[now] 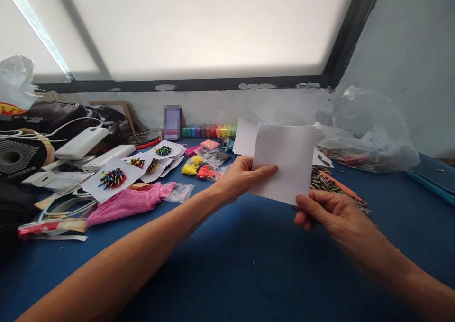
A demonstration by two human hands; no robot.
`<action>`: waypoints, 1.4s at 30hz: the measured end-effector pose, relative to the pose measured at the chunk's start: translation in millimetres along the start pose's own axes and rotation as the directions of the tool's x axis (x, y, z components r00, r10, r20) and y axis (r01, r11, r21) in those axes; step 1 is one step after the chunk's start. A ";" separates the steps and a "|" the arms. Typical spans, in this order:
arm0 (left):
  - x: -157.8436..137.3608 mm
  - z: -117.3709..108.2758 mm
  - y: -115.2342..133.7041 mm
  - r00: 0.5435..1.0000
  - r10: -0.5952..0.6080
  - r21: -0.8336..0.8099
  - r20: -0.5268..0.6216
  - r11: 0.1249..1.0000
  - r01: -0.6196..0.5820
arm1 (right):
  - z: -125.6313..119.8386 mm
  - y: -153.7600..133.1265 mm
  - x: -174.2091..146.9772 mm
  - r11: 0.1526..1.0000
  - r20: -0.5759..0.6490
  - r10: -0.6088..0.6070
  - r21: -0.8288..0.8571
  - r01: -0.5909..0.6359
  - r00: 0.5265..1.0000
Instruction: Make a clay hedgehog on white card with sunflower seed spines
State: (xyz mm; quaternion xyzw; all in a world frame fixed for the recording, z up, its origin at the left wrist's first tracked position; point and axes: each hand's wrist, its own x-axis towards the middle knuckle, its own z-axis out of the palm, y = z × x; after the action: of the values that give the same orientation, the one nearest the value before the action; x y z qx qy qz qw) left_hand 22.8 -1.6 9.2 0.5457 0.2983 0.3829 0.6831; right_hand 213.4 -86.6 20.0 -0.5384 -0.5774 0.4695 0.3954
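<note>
A blank white square of paper is held up above the blue table, slightly tilted. My left hand grips its left edge, thumb across the front and fingers behind. At the lower right corner, my right hand pinches the sheet between thumb and fingers. Behind the paper stands or leans more white paper, partly covered. A heap of striped sunflower seeds lies beyond my right hand, beside an orange strip.
White cards with coloured seed shapes lie at left, near a pink cloth. Small clay packets sit mid-table. A phone and a row of coloured blocks line the wall. A clear plastic bag occupies the back right.
</note>
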 end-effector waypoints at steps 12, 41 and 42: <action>2.1 -5.7 7.9 0.990 0.127 0.090 -0.060 0.989 -0.121 | -0.5 4.9 -0.2 0.987 0.047 -0.023 -0.157 0.030 0.999; -32.6 32.7 54.8 0.886 0.050 0.868 0.461 0.181 -0.462 | -1.1 5.8 -12.7 0.885 0.183 -0.183 -0.398 0.243 0.966; -32.4 32.7 53.8 0.878 0.064 0.857 0.474 0.193 -0.477 | -1.1 6.0 -13.7 0.878 0.191 -0.181 -0.410 0.246 0.965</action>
State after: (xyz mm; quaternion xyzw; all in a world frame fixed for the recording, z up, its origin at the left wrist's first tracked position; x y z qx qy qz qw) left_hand 22.0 -40.0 68.7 0.9459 0.2442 0.1371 0.1641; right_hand 217.4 -100.2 15.1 -0.5090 -0.7501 0.3223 0.2728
